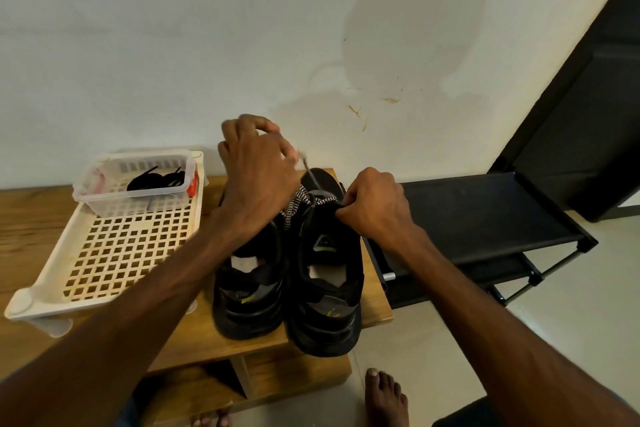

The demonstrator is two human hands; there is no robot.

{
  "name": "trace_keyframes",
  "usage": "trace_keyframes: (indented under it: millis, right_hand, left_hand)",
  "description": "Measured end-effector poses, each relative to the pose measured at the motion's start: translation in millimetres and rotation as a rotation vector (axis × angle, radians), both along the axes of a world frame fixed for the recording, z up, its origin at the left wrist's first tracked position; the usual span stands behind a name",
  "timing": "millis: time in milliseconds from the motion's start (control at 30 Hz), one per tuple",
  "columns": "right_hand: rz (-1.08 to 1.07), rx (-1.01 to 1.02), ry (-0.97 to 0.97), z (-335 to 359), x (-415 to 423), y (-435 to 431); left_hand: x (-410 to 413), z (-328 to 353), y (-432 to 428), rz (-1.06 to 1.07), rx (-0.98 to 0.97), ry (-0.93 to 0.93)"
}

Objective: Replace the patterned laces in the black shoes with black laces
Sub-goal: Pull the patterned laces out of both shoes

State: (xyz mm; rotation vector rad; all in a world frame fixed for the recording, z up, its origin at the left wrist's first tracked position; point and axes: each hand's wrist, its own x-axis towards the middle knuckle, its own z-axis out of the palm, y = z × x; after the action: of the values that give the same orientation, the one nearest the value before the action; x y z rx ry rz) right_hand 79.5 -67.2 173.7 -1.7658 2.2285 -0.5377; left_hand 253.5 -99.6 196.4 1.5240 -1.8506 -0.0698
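Two black shoes (249,288) stand side by side on a wooden surface (27,218). The left hand (258,166) pinches one patterned lace (294,204), pulled upward, while the right hand (374,204) grips the right shoe (325,288) beside its eyelets. Two coiled black laces (154,180) lie in one clear basket (104,198) on a tray (121,253).

No readable text, brand or number; the small grey triangular emblem (325,246) on the tongue of the right black shoe (348,255) is too blurred to read.
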Motion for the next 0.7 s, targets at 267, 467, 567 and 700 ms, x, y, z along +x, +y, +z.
trace_keyframes:
  millis: [267, 467, 567, 700]
  right_hand:
    - [0.021, 0.029, 0.026, 2.5, -0.2, 0.7]
    - [0.049, 0.039, 0.127, 7.8, 3.2, 2.0]
    - [0.062, 0.06, 0.135, 12.4, 0.7, 3.1]
    - [0.111, 0.067, 0.122, 16.7, -7.8, 5.5]
  left_hand:
    - [11.1, -11.6, -11.1, 0.047, 0.024, -0.066]
    - [-22.5, -18.8, 20.6, -0.137, 0.037, -0.099]
    - [-29.6, -24.8, 31.4, -0.151, 0.161, -0.264]
    - [-20.3, -25.8, 22.8, -0.155, 0.264, -0.227]
